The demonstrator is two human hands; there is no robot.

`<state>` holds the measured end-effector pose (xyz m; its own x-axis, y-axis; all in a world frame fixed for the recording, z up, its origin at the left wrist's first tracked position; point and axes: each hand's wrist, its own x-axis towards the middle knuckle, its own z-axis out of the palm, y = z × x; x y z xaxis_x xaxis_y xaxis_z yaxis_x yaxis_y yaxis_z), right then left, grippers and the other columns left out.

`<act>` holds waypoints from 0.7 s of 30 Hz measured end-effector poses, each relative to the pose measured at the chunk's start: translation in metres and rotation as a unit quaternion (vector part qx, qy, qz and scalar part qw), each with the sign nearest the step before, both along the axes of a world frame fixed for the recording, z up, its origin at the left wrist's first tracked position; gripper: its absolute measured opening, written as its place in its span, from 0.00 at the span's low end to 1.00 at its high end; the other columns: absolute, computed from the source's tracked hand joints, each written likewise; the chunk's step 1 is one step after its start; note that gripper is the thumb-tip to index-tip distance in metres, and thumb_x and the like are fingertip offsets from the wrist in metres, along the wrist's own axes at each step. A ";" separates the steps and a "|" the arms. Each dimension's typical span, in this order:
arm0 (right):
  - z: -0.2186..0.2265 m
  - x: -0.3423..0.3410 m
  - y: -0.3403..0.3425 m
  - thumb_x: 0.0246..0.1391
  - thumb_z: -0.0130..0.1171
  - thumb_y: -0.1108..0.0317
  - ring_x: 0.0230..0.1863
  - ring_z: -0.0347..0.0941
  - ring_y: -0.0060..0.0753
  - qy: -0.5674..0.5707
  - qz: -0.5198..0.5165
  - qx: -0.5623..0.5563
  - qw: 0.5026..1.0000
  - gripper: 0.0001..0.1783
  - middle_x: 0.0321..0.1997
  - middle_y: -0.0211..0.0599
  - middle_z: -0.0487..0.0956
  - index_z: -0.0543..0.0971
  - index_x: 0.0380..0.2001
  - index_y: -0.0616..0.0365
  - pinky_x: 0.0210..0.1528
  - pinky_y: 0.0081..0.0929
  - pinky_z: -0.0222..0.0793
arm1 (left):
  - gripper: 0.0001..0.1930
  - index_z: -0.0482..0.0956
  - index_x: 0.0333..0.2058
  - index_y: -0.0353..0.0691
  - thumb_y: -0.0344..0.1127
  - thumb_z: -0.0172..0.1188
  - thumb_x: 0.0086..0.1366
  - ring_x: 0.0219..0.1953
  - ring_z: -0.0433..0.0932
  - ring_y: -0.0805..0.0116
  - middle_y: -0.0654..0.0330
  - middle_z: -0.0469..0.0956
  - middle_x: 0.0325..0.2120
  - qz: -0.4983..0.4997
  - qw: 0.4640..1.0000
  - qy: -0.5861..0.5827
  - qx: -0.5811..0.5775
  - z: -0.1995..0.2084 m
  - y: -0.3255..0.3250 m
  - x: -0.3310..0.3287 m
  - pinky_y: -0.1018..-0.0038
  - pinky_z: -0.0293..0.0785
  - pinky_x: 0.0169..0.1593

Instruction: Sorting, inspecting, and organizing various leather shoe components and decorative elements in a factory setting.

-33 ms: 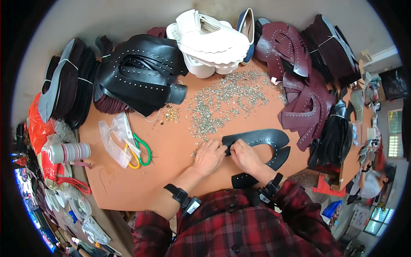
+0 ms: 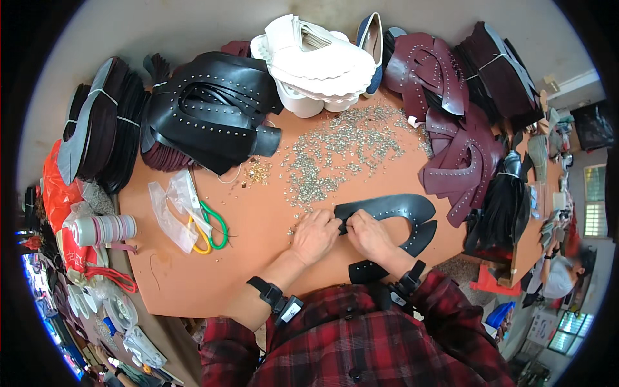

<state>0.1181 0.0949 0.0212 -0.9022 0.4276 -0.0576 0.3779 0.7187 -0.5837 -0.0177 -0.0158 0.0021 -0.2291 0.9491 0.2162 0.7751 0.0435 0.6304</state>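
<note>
A black curved leather shoe upper point(image 2: 416, 208) with a row of silver studs along its inner edge lies on the orange table in front of me. My left hand point(image 2: 314, 236) pinches the upper's left end, fingers closed. Right beside it, my right hand point(image 2: 369, 236) is closed on the same end, its fingertips almost meeting the left ones. Whether a stud sits between my fingertips is hidden. Just beyond my hands, many loose silver studs point(image 2: 309, 180) are spread over the table.
Green and yellow-handled scissors point(image 2: 216, 226) lie left, partly under a clear plastic bag point(image 2: 171, 216). Studded black uppers point(image 2: 216, 138) are heaped far left, white ones point(image 2: 322, 68) far middle, maroon ones point(image 2: 467, 155) right. Rolls of tape point(image 2: 106, 230) sit at the left edge. Another person point(image 2: 560, 276) is far right.
</note>
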 end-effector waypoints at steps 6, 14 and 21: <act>-0.002 -0.002 -0.004 0.47 0.52 0.72 0.37 0.69 0.49 -0.029 0.000 0.032 0.999 0.07 0.32 0.46 0.68 0.71 0.30 0.63 0.40 0.38 0.67 | 0.12 0.76 0.33 0.42 0.32 0.62 0.46 0.37 0.71 0.61 0.61 0.70 0.31 0.000 1.000 0.006 -0.011 -0.001 -0.001 0.000 0.67 0.67 0.40; -0.004 0.000 -0.003 0.48 0.51 0.72 0.37 0.69 0.49 -0.005 -0.001 0.027 1.000 0.06 0.32 0.46 0.68 0.71 0.30 0.63 0.40 0.39 0.67 | 0.11 0.77 0.32 0.43 0.31 0.61 0.47 0.37 0.71 0.62 0.62 0.71 0.31 0.001 1.000 -0.002 0.003 -0.003 -0.001 -0.001 0.67 0.67 0.40; -0.004 0.000 -0.006 0.47 0.53 0.71 0.37 0.69 0.47 -0.018 0.006 0.053 0.998 0.07 0.32 0.44 0.68 0.71 0.30 0.62 0.40 0.38 0.67 | 0.09 0.76 0.31 0.41 0.31 0.59 0.48 0.36 0.71 0.63 0.62 0.70 0.29 0.004 0.999 0.013 0.030 -0.005 0.000 -0.001 0.68 0.67 0.39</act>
